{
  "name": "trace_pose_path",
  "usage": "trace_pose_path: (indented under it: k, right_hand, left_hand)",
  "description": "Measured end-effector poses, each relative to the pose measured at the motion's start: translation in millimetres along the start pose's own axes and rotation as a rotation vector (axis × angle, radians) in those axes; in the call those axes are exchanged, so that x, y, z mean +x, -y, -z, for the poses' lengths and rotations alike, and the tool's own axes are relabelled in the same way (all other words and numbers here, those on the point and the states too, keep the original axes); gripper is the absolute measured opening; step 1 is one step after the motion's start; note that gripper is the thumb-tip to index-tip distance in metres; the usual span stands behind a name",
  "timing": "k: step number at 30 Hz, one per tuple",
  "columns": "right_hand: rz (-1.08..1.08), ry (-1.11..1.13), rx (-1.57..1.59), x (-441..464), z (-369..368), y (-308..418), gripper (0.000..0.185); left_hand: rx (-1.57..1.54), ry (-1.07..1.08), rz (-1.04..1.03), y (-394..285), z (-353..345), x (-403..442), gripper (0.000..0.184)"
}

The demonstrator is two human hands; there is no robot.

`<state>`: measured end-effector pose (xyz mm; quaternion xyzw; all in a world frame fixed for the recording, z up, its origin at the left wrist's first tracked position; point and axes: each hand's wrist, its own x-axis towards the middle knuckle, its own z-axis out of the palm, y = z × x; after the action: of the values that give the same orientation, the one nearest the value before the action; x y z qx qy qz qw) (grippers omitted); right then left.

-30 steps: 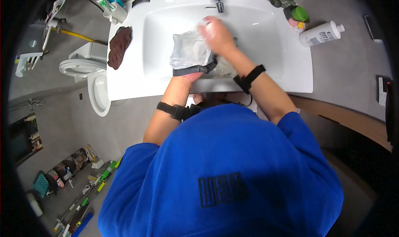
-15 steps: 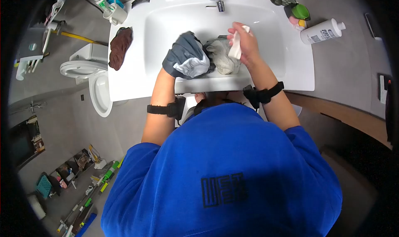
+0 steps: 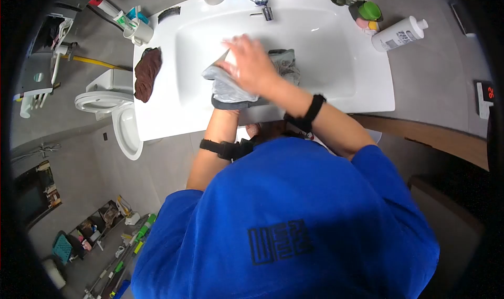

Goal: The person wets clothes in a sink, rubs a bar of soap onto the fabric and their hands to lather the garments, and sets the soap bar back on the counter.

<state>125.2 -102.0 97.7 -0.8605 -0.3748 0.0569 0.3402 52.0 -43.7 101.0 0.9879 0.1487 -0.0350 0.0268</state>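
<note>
A grey garment with a lighter inside (image 3: 231,89) covers my left hand (image 3: 231,113) at the front of the sink; only the wrist shows, and the fingers are hidden. Over the garment's upper part lies my right hand (image 3: 253,65), a little blurred, with its fingers around a white bar of soap (image 3: 230,57). The soap touches the cloth. To the right, partly behind my right hand, a second crumpled grey garment (image 3: 286,63) rests in the white sink (image 3: 331,63).
A dark brown cloth (image 3: 147,74) lies on the left rim, near a mug with toothbrushes (image 3: 138,34) and a black comb (image 3: 169,13). The faucet (image 3: 268,13) stands at the back. A white bottle (image 3: 400,34) is at the right, beside a green-lidded item (image 3: 369,10).
My right hand has moved left with the soap, from above the second garment onto the garment over my left hand. That garment now turns its lighter side up. The camera view has shifted slightly.
</note>
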Motion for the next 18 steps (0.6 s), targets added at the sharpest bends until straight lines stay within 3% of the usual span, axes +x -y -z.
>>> trace_pose_path:
  k: [2,3,4,6,7,8,10,11,12,14,15,16,18]
  right_hand:
    - [0.613,-0.192,-0.072,-9,-4,-2,0.048]
    - [0.573,-0.124,-0.089,-6,4,-10,0.044]
    - [0.584,-0.119,-0.086,7,6,-13,0.044]
    - [-0.418,0.071,0.149,31,13,-11,0.038]
    - [-0.097,-0.066,0.144,20,12,-8,0.035]
    - [-0.093,-0.071,0.143,12,12,-1,0.035]
    - [0.541,-0.148,-0.118,-7,8,10,0.035]
    - [0.516,-0.032,-0.008,-1,11,-2,0.034]
    - [0.516,-0.035,-0.011,16,8,-12,0.034]
    - [-0.3,0.134,0.236,39,0,-30,0.033]
    - [-0.175,0.064,0.123,21,25,-2,0.031]
    - [-0.177,0.06,0.125,6,23,6,0.031]
    - [0.511,-0.151,-0.062,-9,10,14,0.032]
  left_hand:
    - [-1.659,-0.527,-0.035,-1,-35,4,0.044]
    - [-1.005,-0.438,-0.147,13,-35,0,0.048]
    - [-1.002,-0.448,-0.138,16,-36,1,0.048]
    - [-1.041,-0.27,-0.249,14,-27,-1,0.049]
    - [-1.098,-0.228,-0.202,13,-22,-3,0.044]
    - [-1.096,-0.233,-0.207,13,-10,-2,0.044]
    - [-0.476,-0.167,-0.141,12,8,-8,0.043]
    - [-0.167,-0.122,-0.108,12,10,-13,0.043]
    - [-0.168,-0.125,-0.111,13,3,-9,0.043]
    - [-0.829,-0.308,-0.252,17,-17,-1,0.047]
    - [-1.145,-0.152,-0.249,18,-15,-6,0.049]
    - [-1.143,-0.149,-0.253,18,-16,-3,0.049]
    - [-1.138,-0.209,-0.2,20,-26,3,0.05]
